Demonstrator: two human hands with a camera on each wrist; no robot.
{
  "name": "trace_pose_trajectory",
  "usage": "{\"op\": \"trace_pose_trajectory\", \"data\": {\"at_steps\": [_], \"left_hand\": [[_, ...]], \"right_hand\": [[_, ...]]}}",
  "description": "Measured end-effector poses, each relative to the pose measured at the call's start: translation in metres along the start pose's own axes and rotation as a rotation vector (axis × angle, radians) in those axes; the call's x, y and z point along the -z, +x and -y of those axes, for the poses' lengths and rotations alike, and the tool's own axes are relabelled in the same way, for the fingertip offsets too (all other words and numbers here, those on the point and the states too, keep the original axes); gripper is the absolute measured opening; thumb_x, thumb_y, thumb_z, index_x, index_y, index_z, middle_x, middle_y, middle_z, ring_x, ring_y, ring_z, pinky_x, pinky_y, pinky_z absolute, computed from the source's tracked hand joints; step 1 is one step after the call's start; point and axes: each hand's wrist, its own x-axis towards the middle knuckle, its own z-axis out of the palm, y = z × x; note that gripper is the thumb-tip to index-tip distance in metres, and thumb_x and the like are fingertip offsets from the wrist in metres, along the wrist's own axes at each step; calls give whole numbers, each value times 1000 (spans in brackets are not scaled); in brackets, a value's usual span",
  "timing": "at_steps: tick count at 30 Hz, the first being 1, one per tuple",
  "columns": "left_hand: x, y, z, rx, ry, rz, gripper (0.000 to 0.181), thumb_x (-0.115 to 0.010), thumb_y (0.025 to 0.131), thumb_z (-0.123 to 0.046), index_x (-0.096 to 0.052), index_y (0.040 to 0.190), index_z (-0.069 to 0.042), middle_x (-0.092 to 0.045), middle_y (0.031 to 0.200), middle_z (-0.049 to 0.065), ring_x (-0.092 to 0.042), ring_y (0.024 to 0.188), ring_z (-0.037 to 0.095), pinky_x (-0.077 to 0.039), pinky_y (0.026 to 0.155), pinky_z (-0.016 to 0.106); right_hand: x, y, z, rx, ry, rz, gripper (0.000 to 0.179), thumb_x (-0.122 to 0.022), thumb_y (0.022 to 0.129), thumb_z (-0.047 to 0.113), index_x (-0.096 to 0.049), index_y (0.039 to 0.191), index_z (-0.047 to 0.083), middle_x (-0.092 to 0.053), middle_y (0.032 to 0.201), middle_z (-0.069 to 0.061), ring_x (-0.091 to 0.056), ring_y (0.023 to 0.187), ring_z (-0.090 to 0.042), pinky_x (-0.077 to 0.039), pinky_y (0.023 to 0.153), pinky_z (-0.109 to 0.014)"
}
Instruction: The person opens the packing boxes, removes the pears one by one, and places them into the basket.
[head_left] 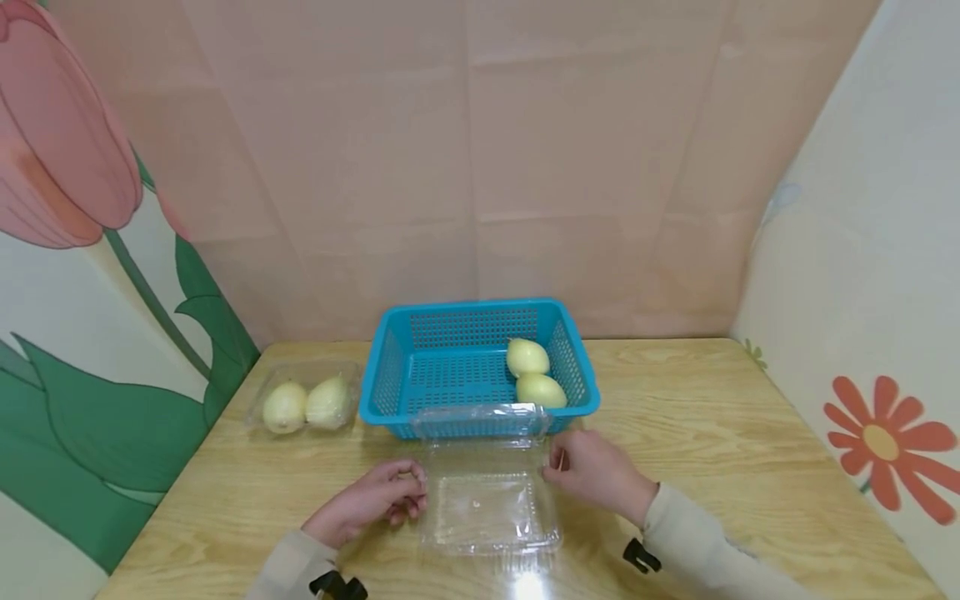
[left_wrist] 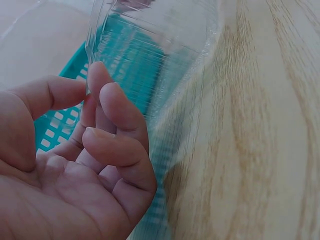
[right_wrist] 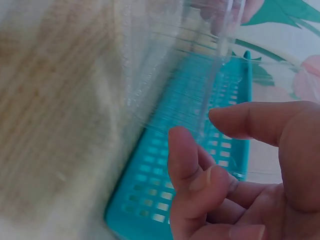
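A clear plastic clamshell container lies on the table in front of me, its lid raised toward the blue basket. On its left side my left hand pinches the edge between thumb and fingers; the left wrist view shows this thumb against the thin plastic. My right hand pinches the opposite side near the lid. In the right wrist view its thumb and index finger stand on either side of the clear edge. No fruit shows inside this container.
Behind the container stands a blue plastic basket with two pale yellow-green pears at its right end. Left of it, another clear container holds two similar pears. Walls border the wooden table at the back and sides.
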Motion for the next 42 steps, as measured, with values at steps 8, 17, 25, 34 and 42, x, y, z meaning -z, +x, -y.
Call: {"op": "trace_pose_trajectory", "data": {"at_steps": [8,17,25,34,42], "left_hand": [[-2,0,3,-10,-17,20,10,-57,98,-15,-55,98,-5,-65,83,4,-56,68,11,-41,53,20],[-3,2,2,-26,16,-16,19,-59,97,-14,-57,103,3,-66,85,6,-57,69,12,-42,53,19],[-5,1,-1,-23,28,-20,24,-60,97,-15,-58,106,7,-67,86,5,-56,69,11,-42,53,19],[3,-3,-4,-15,26,-41,32,-59,99,-19,-57,114,9,-67,89,5,-57,73,11,-42,55,18],[32,-10,-10,9,50,-123,34,-53,103,-21,-56,119,9,-65,93,6,-57,75,11,-43,57,20]], "right_hand": [[-9,-3,-8,-23,81,50,26,-73,87,22,-61,65,16,-51,56,8,-44,50,-6,-40,46,-24],[-8,-4,-13,-82,208,131,33,-68,92,23,-59,64,9,-63,59,-1,-57,51,-13,-42,48,-25],[-6,-7,-19,-107,251,155,34,-65,94,24,-61,65,6,-66,59,-1,-56,53,-13,-41,50,-25],[-2,-14,-25,-175,368,167,28,-65,95,22,-63,73,4,-64,59,-3,-61,52,-16,-52,52,-32],[2,-21,-31,-200,384,152,28,-65,94,21,-63,73,2,-65,58,-3,-61,51,-16,-52,52,-32]]}}
